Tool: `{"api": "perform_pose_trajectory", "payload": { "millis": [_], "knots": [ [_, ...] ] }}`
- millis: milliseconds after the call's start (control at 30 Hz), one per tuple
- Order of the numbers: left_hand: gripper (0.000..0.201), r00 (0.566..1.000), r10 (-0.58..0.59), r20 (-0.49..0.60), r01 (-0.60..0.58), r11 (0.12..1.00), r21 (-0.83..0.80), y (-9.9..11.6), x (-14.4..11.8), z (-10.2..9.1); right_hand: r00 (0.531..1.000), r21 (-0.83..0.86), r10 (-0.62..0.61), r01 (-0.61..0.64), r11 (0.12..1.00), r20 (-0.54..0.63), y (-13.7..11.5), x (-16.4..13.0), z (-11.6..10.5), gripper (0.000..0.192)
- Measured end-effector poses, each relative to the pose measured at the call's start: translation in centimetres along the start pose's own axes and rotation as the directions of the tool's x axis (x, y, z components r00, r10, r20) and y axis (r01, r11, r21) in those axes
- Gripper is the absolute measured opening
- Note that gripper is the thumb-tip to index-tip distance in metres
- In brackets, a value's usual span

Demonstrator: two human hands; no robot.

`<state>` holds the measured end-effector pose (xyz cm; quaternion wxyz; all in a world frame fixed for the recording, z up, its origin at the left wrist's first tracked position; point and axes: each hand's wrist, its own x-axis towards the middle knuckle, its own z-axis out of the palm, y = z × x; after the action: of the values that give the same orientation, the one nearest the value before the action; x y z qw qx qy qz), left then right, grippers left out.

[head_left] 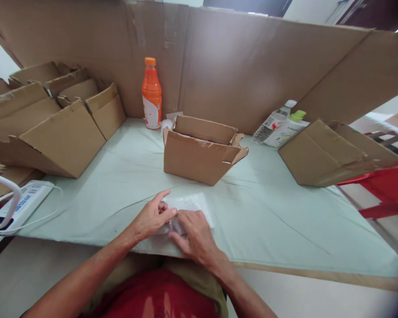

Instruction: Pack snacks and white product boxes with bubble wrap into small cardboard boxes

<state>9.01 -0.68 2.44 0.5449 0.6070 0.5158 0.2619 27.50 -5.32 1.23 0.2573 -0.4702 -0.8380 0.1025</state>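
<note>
A clear plastic bag (189,204) lies flat on the pale green table cover (268,212) near the front edge. My left hand (151,218) pinches its near part, index finger stretched forward. My right hand (194,236) rests on the bag beside it, fingers pressed down on the plastic. What the bag holds is hidden under my hands. An open cardboard box (200,152) stands just beyond the bag, flaps up.
An orange drink bottle (151,93) stands at the back. Open cardboard boxes (49,123) are stacked at left, a tipped box (331,154) at right with two bottles (280,123) lying behind it. A white device with cable (18,205) sits at far left. Cardboard walls surround the back.
</note>
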Motion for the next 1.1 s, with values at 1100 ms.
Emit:
{"api": "perform_pose_trajectory", "payload": {
  "millis": [1100],
  "knots": [
    [0.067, 0.931, 0.027, -0.363, 0.052, 0.978, 0.204, -2.7, -1.6, 0.3, 0.835, 0.169, 0.55, -0.541, 0.824, -0.008, 5.8, -2.4, -2.6, 0.051]
  ]
}}
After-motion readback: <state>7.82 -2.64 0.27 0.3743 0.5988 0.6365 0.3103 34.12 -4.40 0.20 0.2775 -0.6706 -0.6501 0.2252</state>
